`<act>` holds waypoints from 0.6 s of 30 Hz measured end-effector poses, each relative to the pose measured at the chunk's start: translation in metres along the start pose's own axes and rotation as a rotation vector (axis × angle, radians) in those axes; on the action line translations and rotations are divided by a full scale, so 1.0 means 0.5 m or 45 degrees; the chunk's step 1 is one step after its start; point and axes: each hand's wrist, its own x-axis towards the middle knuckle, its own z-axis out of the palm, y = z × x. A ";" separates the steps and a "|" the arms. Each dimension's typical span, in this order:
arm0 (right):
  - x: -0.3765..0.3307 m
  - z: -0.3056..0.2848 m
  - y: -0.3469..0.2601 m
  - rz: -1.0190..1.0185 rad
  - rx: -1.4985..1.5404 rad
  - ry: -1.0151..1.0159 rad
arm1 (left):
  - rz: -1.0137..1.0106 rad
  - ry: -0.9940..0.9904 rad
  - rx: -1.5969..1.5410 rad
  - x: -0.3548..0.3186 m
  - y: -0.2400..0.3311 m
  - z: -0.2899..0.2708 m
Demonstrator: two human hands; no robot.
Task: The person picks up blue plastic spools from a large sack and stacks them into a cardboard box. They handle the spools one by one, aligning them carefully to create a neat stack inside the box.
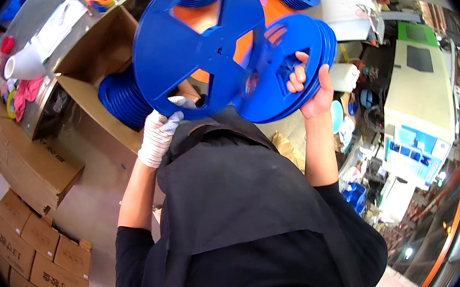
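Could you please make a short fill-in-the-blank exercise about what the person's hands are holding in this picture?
1. The left hand wears a white ____.
2. The right hand is bare and holds a stack of reels of ____ colour.
3. The left hand holds a ____ reel, not a stack.
4. More reels lie in the open ____ box behind.

Missing words: glove; blue; single; cardboard

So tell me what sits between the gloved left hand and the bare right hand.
In the head view, the lower rims of two blue reels: the single blue reel gripped by the left hand overlaps the blue reel stack held by the right hand.
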 end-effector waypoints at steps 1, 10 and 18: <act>-0.002 -0.008 0.007 0.007 -0.009 0.013 | -0.100 0.035 -0.318 -0.013 0.001 -0.003; -0.047 -0.057 0.025 0.054 0.158 0.208 | -0.216 0.214 -0.746 -0.066 -0.005 -0.029; -0.038 -0.050 0.049 0.138 0.212 0.195 | -0.230 0.300 -0.752 -0.080 -0.018 -0.040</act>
